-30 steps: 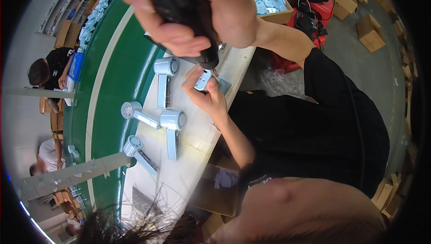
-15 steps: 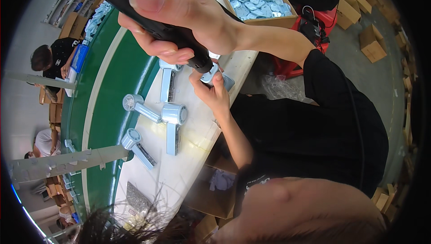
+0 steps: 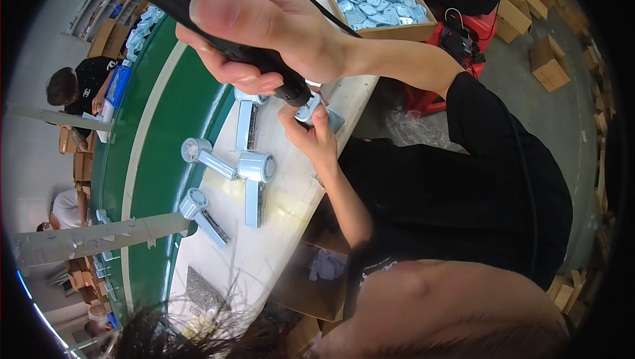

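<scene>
My right hand (image 3: 278, 28) is wrapped round a black electric screwdriver (image 3: 254, 55), its thumb lying along the body. The screwdriver's nose points down at a light-blue plastic part (image 3: 306, 110), where a thin dark bit shows. My left hand (image 3: 312, 135) grips this part between thumb and fingers at the table's near edge. Its full shape is partly hidden by the fingers and the tool. Near my left hand, several light-blue handheld fans lie on the white table: one fan (image 3: 255, 168) with its round head up, another fan (image 3: 193, 150) beside it, and a third fan (image 3: 196, 203) farther left.
A cardboard tray (image 3: 370, 31) of light-blue plastic pieces stands beyond my right forearm. A green conveyor belt (image 3: 165, 114) runs along the table's far side. A clear bag (image 3: 202, 291) lies on the table. A red stool (image 3: 479, 28) stands beside it. Other people work across the belt.
The screwdriver's nose has lifted slightly, baring more of the light-blue part and the bit. My left hand keeps its grip in the same place.
</scene>
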{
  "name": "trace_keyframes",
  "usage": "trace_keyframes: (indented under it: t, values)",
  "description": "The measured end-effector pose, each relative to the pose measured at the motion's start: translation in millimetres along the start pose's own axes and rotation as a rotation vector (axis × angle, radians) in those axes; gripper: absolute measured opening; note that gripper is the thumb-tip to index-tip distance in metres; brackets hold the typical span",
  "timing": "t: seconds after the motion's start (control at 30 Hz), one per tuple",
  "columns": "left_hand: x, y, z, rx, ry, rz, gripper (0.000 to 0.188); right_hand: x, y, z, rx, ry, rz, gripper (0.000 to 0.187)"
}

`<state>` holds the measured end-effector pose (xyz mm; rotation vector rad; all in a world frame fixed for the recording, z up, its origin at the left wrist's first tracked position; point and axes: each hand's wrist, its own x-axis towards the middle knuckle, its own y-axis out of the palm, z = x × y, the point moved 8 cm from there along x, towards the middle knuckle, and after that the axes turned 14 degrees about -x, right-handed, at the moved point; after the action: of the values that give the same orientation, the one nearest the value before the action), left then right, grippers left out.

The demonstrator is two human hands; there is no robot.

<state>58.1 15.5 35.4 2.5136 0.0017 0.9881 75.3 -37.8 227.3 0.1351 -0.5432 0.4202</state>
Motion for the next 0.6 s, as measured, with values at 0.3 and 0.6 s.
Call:
trace_keyframes:
  t: [0.3,0.6]
  values:
    - [-1.0,-5.3,-0.2,-0.002,-0.007,-0.084,0.048,-4.0,7.8,3.6,-0.017,-0.048,0.06,0.042]
    - [-1.2,-8.5,-6.4,0.074,-0.006,0.021,0.047,-2.5,9.7,2.0,0.093,-0.05,0.063,0.039]
